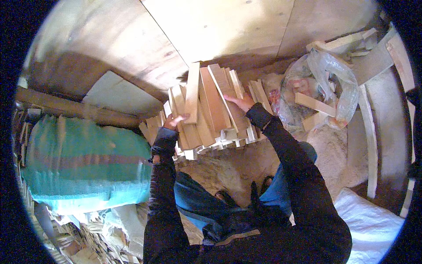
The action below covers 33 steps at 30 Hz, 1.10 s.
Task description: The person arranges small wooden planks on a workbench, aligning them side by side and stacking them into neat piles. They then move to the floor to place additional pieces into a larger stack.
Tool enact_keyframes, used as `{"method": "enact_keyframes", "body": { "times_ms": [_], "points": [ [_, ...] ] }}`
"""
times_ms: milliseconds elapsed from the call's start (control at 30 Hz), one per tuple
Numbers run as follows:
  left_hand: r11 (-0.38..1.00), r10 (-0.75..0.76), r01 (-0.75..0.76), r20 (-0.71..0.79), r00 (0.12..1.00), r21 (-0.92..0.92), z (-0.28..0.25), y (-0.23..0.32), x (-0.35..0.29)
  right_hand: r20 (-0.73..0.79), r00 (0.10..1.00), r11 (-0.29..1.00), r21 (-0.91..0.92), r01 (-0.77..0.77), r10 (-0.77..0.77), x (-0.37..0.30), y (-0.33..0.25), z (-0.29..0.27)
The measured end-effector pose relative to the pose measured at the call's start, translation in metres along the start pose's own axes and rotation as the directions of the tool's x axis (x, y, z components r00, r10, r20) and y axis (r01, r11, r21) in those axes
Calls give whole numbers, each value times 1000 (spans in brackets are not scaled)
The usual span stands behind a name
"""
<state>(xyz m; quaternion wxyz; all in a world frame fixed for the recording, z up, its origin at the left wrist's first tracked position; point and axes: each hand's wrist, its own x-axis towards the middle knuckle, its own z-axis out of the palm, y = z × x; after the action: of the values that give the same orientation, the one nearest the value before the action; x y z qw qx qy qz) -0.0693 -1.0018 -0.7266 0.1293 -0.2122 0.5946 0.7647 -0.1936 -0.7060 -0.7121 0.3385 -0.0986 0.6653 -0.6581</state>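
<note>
A heap of short, flat wooden slats (213, 103) is stacked in front of me, their cut ends showing along the near side. My left hand (175, 122) is at the left of the upper slats, its thumb lying across one pale slat (192, 94); its other fingers are mostly hidden. From the right, my right hand (241, 102) presses against the same group, with its fingers along a tilted slat (222, 92). Between the hands the top slats lie uneven, some slanting across the others. Both hands brace this group from its two sides.
A stuffed green woven sack (88, 160) lies at the left. On the right are a clear plastic bag (299, 88) and loose wood pieces (314, 104). Plywood panels (211, 31) stand behind the heap. A white sack (367, 226) lies lower right, and wood scraps (88, 237) lower left.
</note>
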Motion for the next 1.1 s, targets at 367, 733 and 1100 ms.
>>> {"method": "enact_keyframes", "body": {
  "times_ms": [367, 733, 1100],
  "points": [
    [906, 293, -244, -97, 951, 346, 45, 6, -1, 5, 999, 997, 67, -37, 37, -5, 12, -20],
    [972, 177, -186, -75, 981, -140, 46, -3, 22, -9, 997, 997, 33, 76, -75, 1, 33, -27],
    [968, 139, -137, 6, 990, 209, 40, -17, 41, -23, 1000, 1000, -17, -1, 1, 7, 50, -35]
  ]
}}
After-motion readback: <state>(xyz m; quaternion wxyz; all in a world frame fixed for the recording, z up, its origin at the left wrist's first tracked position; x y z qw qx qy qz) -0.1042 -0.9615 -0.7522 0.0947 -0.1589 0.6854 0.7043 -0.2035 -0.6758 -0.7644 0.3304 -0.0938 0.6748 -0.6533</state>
